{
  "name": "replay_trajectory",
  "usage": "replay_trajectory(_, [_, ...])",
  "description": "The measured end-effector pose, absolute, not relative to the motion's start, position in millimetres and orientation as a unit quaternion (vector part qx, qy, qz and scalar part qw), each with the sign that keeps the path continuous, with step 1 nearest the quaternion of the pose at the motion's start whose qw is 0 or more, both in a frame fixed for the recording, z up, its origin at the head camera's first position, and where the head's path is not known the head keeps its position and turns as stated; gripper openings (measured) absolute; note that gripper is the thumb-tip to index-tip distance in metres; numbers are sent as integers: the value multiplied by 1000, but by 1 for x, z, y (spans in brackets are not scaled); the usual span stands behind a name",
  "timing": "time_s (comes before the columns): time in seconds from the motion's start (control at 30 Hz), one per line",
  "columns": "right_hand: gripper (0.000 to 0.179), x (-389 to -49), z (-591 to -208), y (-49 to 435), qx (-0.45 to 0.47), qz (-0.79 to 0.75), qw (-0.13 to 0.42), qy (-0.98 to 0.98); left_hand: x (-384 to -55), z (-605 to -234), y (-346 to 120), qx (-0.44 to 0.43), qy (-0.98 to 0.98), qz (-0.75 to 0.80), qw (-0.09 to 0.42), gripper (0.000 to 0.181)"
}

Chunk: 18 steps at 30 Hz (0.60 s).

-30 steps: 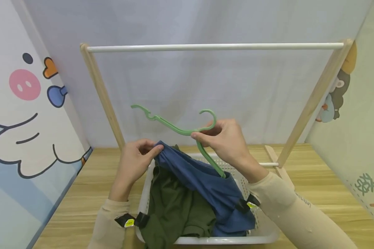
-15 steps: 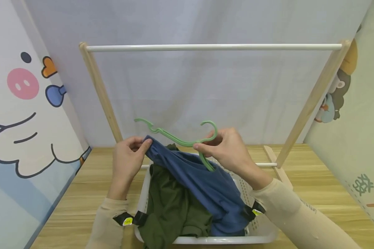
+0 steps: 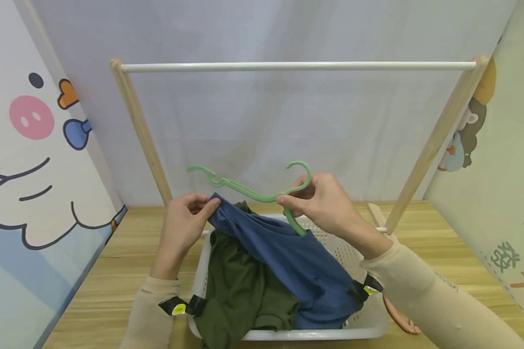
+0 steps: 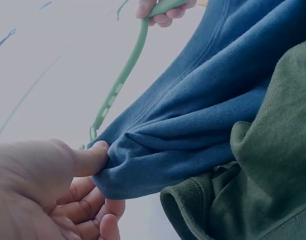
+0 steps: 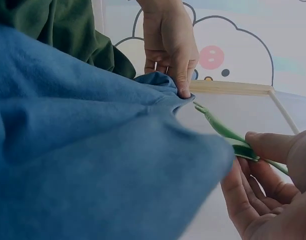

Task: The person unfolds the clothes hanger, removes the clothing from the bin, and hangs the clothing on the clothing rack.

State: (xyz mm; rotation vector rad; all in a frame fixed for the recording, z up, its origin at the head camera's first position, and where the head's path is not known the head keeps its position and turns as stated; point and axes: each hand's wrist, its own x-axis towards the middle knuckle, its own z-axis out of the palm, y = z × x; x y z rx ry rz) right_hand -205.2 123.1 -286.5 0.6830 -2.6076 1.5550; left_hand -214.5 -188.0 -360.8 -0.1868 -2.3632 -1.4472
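Note:
My left hand [image 3: 181, 225] pinches one top corner of a blue garment [image 3: 284, 247] between thumb and fingers, pulling its edge taut. My right hand [image 3: 327, 203] grips a green clothes hanger [image 3: 251, 195] near the base of its hook. One arm of the hanger runs down inside the blue garment's opening on the right. The other arm sticks out to the left, above the cloth and over the left hand's corner. In the left wrist view, thumb and fingers press the folded blue cloth [image 4: 143, 165]. A dark green garment [image 3: 249, 286] lies beneath the blue one.
Both garments lie in a white perforated basket [image 3: 314, 334] on a wooden table [image 3: 96, 291]. Behind it stands a rack with a white rail [image 3: 297, 66] and wooden posts [image 3: 436, 145]. A pinkish-orange hanger [image 3: 400, 317] lies right of the basket, partly under the right forearm.
The right hand and hanger first dipped, then rose slightly and shifted right. The left hand moved left with its cloth corner, then partly back. The pinkish-orange hanger has come into sight.

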Motion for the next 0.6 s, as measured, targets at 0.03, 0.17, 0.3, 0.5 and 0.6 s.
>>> replay_trajectory(0.03, [14,-205,-286,123,221,498,14,-839,-214,-361,-188,-72,-837,-512,178,24])
replay_trajectory(0.17, [14,-204,-283,124,230,498,6,-836,-214,-361,-188,-96,-838,-512,166,23])
replay_trajectory(0.3, [12,-202,-280,125,238,514,-9,-824,-215,-361,-189,-110,-843,-503,158,24])
replay_trajectory(0.5, [10,-199,-273,127,255,525,-10,-812,-216,-362,-190,-124,-847,-493,154,27])
replay_trajectory(0.6, [7,-198,-267,129,273,525,-5,-806,-216,-362,-189,-132,-843,-500,149,29])
